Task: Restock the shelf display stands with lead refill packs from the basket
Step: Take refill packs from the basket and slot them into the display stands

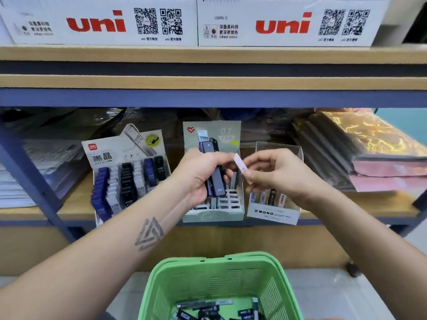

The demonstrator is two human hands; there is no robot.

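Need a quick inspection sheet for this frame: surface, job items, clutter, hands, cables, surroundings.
Surface: wooden shelf on a blue frame, holding three display stands.
Job's things: left stand nearly full; middle 0.7 stand partly filled; MONO stand with few packs; green basket below holds more packs.
Clutter: paper stacks left, wrapped sheets right.
Grippers: left hand grips dark packs; right hand pinches a pink pack.
Cables: nothing seen.
Surroundings: white uni boxes on the shelf above.
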